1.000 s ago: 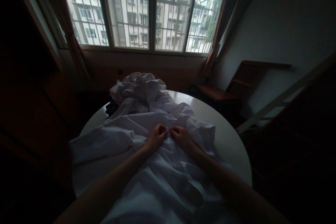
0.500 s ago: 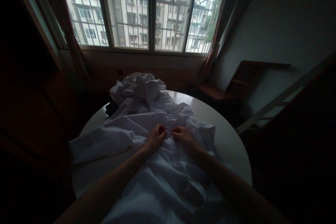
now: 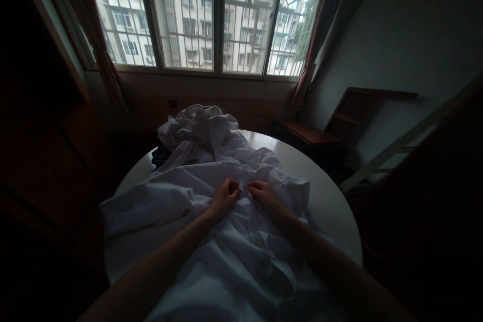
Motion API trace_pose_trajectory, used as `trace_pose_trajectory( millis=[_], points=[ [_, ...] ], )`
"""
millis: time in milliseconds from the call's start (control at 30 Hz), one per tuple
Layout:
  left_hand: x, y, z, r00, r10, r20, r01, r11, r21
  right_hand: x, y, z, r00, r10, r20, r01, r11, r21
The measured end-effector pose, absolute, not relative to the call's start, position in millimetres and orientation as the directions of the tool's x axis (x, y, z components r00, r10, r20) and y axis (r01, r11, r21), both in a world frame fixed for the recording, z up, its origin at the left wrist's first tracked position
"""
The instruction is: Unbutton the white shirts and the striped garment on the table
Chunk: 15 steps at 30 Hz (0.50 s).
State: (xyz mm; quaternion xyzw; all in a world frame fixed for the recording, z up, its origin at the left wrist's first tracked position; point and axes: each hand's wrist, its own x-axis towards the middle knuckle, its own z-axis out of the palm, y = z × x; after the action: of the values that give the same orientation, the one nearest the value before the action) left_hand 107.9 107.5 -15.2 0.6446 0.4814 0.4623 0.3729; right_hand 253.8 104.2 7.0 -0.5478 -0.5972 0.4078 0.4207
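A white long-sleeved garment (image 3: 211, 261), a shirt or a coat, is spread wrinkled over a round white table, one sleeve (image 3: 147, 204) stretched out to the left. At its middle front, my left hand (image 3: 225, 196) pinches the cloth between thumb and fingers. Just to the right, with a small gap between, my right hand (image 3: 264, 198) grips the same cloth in a pinch. Whether a button lies at the fingertips is too small and dark to make out. The garment's near end runs out of view at the bottom.
Behind the garment a heap of crumpled white cloth (image 3: 199, 126) lies on the table (image 3: 335, 206), with something dark (image 3: 160, 157) by its left side. A wooden chair (image 3: 313, 132) stands at the back right. Barred windows (image 3: 188, 20) with curtains face me. The room is dim.
Both hands have shifted very slightly to the right, still pinching the cloth. The garment and the heap lie as before.
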Motion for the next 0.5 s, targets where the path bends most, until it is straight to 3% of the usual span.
trace_pose_trajectory(
  millis=[167,500],
  points=[
    [108.0,106.9,-13.6,0.101,0.974,0.203,0.23,-0.221,0.948,252.0,101.2,10.0,-0.111,0.985,0.132,0.409,0.166,-0.897],
    [106.8,111.0,-19.0,0.079,0.979,0.19,0.165,-0.201,0.966,250.3,98.3,10.8,-0.11,0.977,0.185,0.514,0.215,-0.83]
  ],
)
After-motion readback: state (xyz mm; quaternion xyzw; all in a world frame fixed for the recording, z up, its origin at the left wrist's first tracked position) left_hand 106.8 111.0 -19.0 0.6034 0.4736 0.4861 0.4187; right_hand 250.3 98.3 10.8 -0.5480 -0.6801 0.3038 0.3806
